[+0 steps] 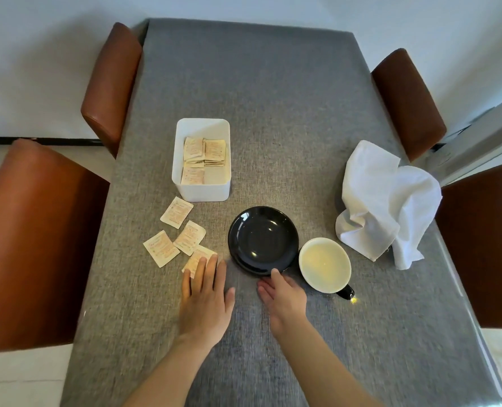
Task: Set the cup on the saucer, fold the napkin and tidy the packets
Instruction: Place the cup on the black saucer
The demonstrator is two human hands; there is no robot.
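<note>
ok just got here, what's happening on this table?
A person is starting to tidy a coffee setting. The left hand lies flat with fingers on one of four loose packets; more packets sit in the white box. The right hand touches the near rim of the empty black saucer. The cup stands on the table beside the saucer, not yet on it. The white napkin lies crumpled, unfolded.

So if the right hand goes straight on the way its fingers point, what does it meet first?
The right hand points away from the person, fingertips at the near rim of the black saucer, perhaps already touching it. So the saucer comes first, not the cup beside it.
</note>
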